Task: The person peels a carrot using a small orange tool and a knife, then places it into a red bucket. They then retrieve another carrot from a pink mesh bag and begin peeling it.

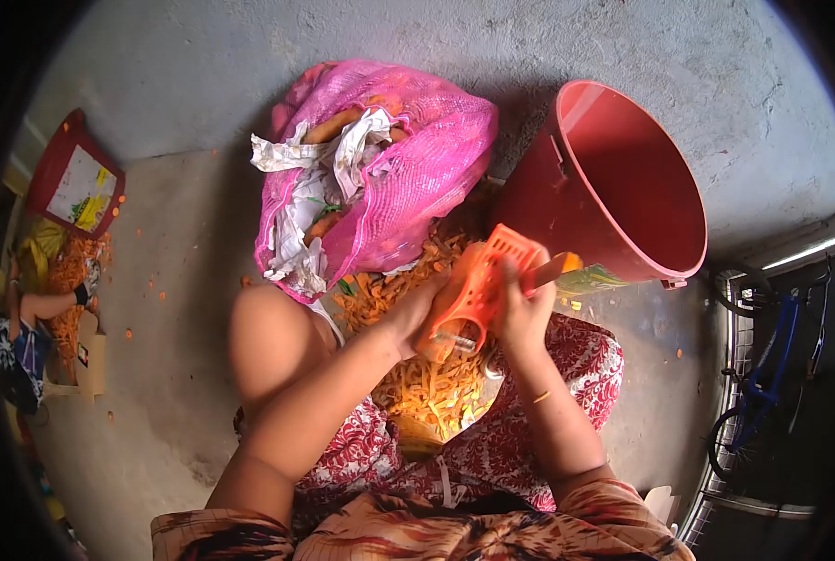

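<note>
My left hand (416,318) grips the lower left side of an orange plastic grater (474,285), which has round holes and a metal blade near its lower end. On the grater's right side, my right hand (527,304) is closed around an orange carrot (553,269) whose end sticks out to the right. Under both hands lies a heap of orange peelings (436,388) between my legs. A pink mesh sack (436,140), open at the front, holds carrots and crumpled white paper.
A large red bucket (530,187) leans at the right near the wall. Another person's leg (48,306) shows at the far left, beside more peelings (67,266) and a red container (39,192). A blue bicycle (763,393) stands at the far right.
</note>
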The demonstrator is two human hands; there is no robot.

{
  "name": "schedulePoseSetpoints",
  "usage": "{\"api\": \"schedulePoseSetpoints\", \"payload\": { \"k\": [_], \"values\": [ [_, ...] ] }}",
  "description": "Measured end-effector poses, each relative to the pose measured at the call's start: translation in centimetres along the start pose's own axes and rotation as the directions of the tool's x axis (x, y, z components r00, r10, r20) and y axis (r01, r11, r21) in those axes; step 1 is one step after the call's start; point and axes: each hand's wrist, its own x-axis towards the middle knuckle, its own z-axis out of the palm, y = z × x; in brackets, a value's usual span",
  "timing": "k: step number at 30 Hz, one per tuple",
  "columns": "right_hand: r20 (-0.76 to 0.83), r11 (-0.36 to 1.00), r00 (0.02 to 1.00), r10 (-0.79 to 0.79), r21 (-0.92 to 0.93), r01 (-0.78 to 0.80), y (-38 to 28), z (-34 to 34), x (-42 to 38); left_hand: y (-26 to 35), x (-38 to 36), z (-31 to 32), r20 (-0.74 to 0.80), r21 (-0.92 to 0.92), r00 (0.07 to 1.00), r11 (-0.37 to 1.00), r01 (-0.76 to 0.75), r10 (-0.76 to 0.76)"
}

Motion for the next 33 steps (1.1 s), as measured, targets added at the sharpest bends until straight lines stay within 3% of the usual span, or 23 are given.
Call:
{"api": "schedulePoseSetpoints", "payload": {
  "k": [2, 3, 7, 10, 12, 13, 14, 16, 17, 20, 24, 26, 27, 28, 30, 32, 33],
  "values": [
    [0.100, 0.992, 0.993, 0.070, -0.113, -0.058, -0.8, 0.0, -0.9, -0.8, 0.5, 0.1, -0.030, -0.153, 0.998, 0.986, -0.063, 0.060],
    [0.083, 0.994, 0.997, -0.011, -0.105, 0.020, -0.5, 0.4, -1.0, -0.4, 0.2, 0.7, 0.013, -0.161, 0.997, 0.985, -0.069, 0.072],
    [0.097, 0.985, 0.995, -0.006, -0.170, 0.023, -0.4, 0.5, -1.3, -0.2, 0.3, 0.7, 0.008, -0.132, 0.998, 0.989, -0.067, 0.069],
    [0.116, 0.931, 0.993, -0.017, -0.359, 0.058, -0.3, 0.1, -1.4, -0.1, 0.3, 1.2, -0.083, 0.032, 0.995, 0.998, -0.059, 0.061],
    [0.007, 0.955, 0.994, -0.105, -0.278, 0.103, 0.7, -0.1, -0.2, -0.4, 0.0, 0.0, -0.007, 0.153, 0.999, 0.987, -0.040, 0.042],
    [-0.094, 0.948, 0.994, -0.056, -0.318, 0.023, 2.7, -1.5, 1.2, -0.6, -0.2, -0.4, 0.030, 0.212, 0.999, 0.977, -0.034, 0.028],
    [-0.219, 0.984, 0.975, 0.031, -0.164, -0.068, 2.6, -2.2, 2.9, -0.7, -0.4, -0.1, -0.013, 0.217, 1.000, 0.976, -0.001, 0.004],
    [-0.322, 0.882, 0.932, -0.163, -0.471, -0.008, 5.1, -5.0, 5.9, -0.7, -1.0, 1.0, -0.093, 0.223, 0.995, 0.973, 0.065, -0.045],
    [-0.365, 0.816, 0.904, -0.223, -0.578, -0.032, 5.7, -5.4, 6.6, -0.9, -0.8, 0.7, -0.061, 0.243, 0.998, 0.969, 0.032, -0.018],
    [-0.461, 0.898, 0.881, -0.105, -0.424, -0.115, 5.0, -5.2, 6.7, -0.7, -0.9, 0.4, -0.033, 0.227, 0.999, 0.974, 0.003, 0.004],
    [-0.250, 0.962, 0.961, -0.121, -0.269, 0.051, 2.3, -2.6, 3.7, -0.2, -0.3, 0.0, -0.151, 0.064, 0.987, 0.996, 0.063, -0.053],
    [-0.119, 0.996, 0.993, 0.023, -0.078, -0.033, 0.1, -1.1, 1.4, 0.1, -0.2, -0.2, -0.125, 0.100, 0.992, 0.995, 0.012, 0.000],
    [-0.078, 0.992, 0.997, -0.006, -0.124, -0.004, 0.4, -0.7, 0.9, 0.2, 0.1, 0.0, -0.111, 0.102, 0.993, 0.994, -0.024, 0.035],
    [-0.035, 0.996, 0.996, 0.084, -0.007, -0.084, 0.1, -0.4, 0.1, 0.3, 0.2, 0.3, -0.096, 0.106, 0.993, 0.993, -0.058, 0.068],
    [0.013, 0.995, 1.000, -0.017, -0.094, 0.019, -0.2, 0.2, -0.7, 0.3, 0.0, 0.6, -0.054, -0.011, 0.997, 0.998, -0.056, 0.055],
    [0.060, 0.992, 0.998, 0.021, -0.124, -0.013, -0.4, 0.3, -1.0, 0.0, 0.4, 0.4, -0.029, -0.075, 0.994, 0.992, -0.103, 0.101],
    [0.089, 0.990, 0.995, 0.043, -0.139, -0.030, -0.1, 0.3, -1.1, -0.1, 0.3, 0.5, -0.123, -0.087, 0.987, 0.990, -0.114, 0.103]
  ]
}}
